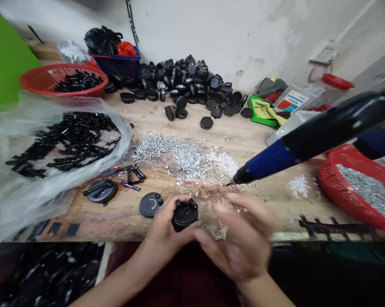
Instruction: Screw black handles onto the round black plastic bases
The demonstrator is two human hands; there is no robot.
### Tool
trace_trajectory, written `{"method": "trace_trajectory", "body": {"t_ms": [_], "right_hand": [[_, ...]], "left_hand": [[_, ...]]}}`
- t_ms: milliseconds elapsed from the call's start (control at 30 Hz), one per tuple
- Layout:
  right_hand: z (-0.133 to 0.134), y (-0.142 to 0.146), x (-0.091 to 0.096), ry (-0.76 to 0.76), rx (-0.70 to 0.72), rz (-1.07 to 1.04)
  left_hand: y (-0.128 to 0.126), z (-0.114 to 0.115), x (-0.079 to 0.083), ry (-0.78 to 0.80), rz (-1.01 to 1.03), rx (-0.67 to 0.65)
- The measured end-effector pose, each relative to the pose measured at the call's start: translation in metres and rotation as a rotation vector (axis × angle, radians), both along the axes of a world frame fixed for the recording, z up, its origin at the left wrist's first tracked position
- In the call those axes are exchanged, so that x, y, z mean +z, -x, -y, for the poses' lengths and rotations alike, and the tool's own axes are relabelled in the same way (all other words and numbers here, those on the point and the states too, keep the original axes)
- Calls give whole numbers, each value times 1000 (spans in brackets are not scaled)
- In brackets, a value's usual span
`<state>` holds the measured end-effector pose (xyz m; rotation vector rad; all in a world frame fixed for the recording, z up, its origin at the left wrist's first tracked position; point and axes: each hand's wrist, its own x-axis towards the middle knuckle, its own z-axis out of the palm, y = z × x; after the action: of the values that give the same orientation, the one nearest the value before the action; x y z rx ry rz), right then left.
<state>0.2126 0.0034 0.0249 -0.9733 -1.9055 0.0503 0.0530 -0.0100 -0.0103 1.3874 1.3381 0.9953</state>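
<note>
At the far left of the bench, a red basket point(31, 85) held a heap of small black parts point(79, 81), and behind it a blue bin point(114, 65) carried a black bag point(103, 40) and a red bag point(126, 49). Nearer, a clear plastic bag point(124, 134) lay with its mouth wide, slim black pieces point(71, 140) spilling loosely about inside it. Across at the right, a red colander point(331, 192) was loaded with small metal pieces point(368, 192), and farther back a green tray point(263, 121) held yellow cloth point(262, 110). Loose metal pins point(167, 147) and small white pieces point(222, 162) were heaped on the bench itself, beyond the hands. The left hand point(162, 234) was closed around a black round cap point(185, 215), thumb on its near side and fingers at its far left, holding it at the bench's front edge, just beside a flat black disc point(150, 204). The right hand point(245, 238), blurred, was open with its fingers loosely spread and curved, to the right of the cap; whether its thumb touched the left hand could not be told. Above it hung a blue-and-black driver point(275, 153), its tip angled down to the left.
</note>
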Motion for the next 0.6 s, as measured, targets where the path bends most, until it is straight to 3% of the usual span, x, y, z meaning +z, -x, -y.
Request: {"method": "trace_trajectory", "body": {"t_ms": [100,200,300,433,600], "right_hand": [[0,13,-15,174,114,168],[-1,23,-24,309,225,199],[4,32,-27,230,288,175],[6,60,-25,120,389,239],[-11,116,-34,-23,429,450]], "left_hand": [[3,4,-2,-193,-132,-72],[10,13,-4,-259,-215,-131],[27,26,-6,-280,-297,-152],[69,39,-5,-363,-516,-145],[127,40,-18,-393,-847,23]]}}
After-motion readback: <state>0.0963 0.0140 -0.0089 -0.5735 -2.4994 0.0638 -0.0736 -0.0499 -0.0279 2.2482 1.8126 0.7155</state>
